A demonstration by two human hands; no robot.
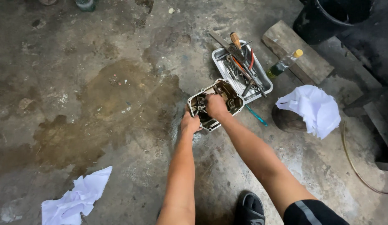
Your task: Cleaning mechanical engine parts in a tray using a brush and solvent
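The metal engine cover (216, 104) lies open side up on the stained concrete floor (98, 104), near the middle of the view. The left hand (189, 123) grips its near rim at seven o'clock; the right hand (216, 106) reaches inside, fingers curled, though whether it holds anything I cannot tell. Touching the cover at two o'clock sits a steel tray of tools (244, 68), a green bottle (284, 63) beyond it. A white rag (312, 109) lies at three o'clock, another rag (77, 199) at eight.

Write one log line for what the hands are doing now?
left hand: grips engine cover edge | right hand: inside cover | tool tray: behind cover | floor: oily concrete
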